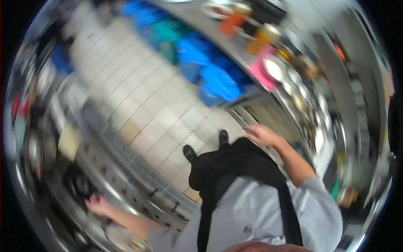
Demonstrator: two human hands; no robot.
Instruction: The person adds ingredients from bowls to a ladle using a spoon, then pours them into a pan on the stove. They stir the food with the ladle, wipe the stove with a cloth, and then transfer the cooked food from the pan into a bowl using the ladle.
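Note:
Reaching out over the edge of the stove is my left hand (pixel 99 205), blurred, its fingers loosely apart with nothing seen in them. A dark burner (pixel 79 182) lies just beyond its fingertips, and a round pan or plate (pixel 121 237) is close to that forearm. My right hand (pixel 262 135) hangs by my hip in front of the under-counter cabinet (pixel 273 122). Its fingers are loosely bent and no object shows in it. The black apron (pixel 235 168) covers my front between the two arms.
Blue bag-lined bins (pixel 218 84) and a green one (pixel 168 35) stand under the steel counter (pixel 201 25). On the counter are an orange-red container (pixel 235 21), a yellow bottle (pixel 262 40) and a pink item (pixel 262 69). A drain grate (pixel 126 147) runs along the tiled floor (pixel 151 96).

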